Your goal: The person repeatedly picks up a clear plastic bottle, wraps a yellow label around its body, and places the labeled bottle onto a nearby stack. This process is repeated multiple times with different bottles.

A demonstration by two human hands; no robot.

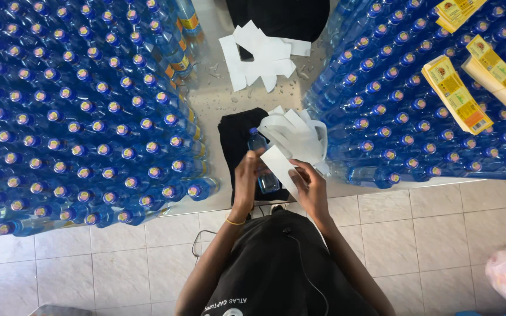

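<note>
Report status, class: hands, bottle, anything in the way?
Left hand grips bottle. Right hand holds white strip against it. Loose strips crowd behind.

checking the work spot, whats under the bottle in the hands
A black cloth lies under the bottle. The table beneath the cloth is covered there.

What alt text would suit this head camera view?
A person's left hand holds a blue bottle while the right hand holds a white strip. Masses of capped bottles stand on both sides.
</note>
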